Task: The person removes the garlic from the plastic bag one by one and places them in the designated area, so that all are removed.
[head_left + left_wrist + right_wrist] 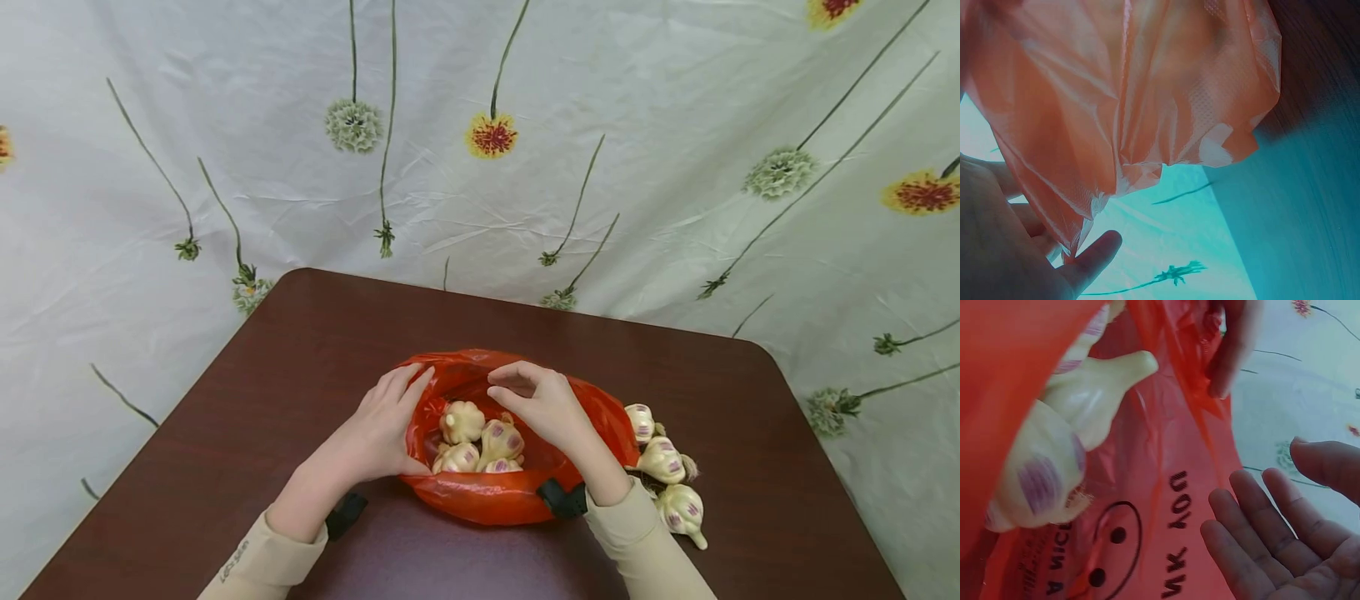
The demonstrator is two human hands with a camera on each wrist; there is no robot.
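A red plastic bag (480, 502) lies with its mouth spread wide on the table, several garlic bulbs (462, 422) inside it. My left hand (381, 427) is at the bag's left rim, thumb by the front edge and fingers extended along the far side. In the left wrist view, the bag's edge (1072, 206) passes between that thumb and the fingers. Over the right part of the opening hovers my right hand (546, 407), fingers loosely bent and nothing in them. The right wrist view shows its fingers (1250, 544) apart beside the bag's printed wall.
Three more garlic bulbs (663, 461) lie in a row on the table just right of the bag. The dark brown table (247, 433) has rounded far corners. A flower-patterned cloth (450, 192) hangs behind it. Dark straps (562, 498) show near my wrists.
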